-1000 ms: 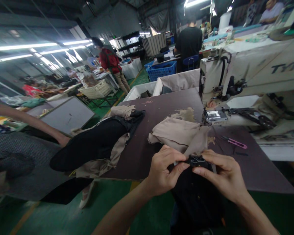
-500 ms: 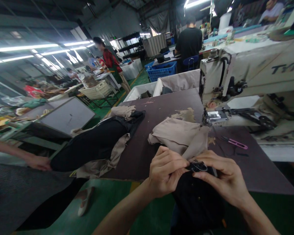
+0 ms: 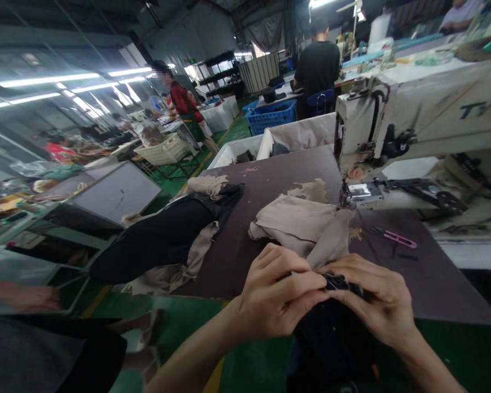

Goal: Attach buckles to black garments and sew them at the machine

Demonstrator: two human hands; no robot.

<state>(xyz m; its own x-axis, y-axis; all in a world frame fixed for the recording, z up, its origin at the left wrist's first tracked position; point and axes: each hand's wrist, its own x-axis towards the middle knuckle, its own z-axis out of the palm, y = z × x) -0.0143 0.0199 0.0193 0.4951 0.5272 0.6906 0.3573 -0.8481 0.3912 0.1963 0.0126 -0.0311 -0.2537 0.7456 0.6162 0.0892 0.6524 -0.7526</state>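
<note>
Closer together now: L hand (image 3: 280, 292), R hand (image 3: 370, 300) clamped on black garment edge (image 3: 339, 282).

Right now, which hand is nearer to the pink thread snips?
Right. The right hand is nearer, with the pink thread snips ahead of it and not touching it. The left hand is farther away, on the other side of the right hand.

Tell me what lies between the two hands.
In the head view, a small black piece lies there, pinched by the left hand and the right hand.
</note>
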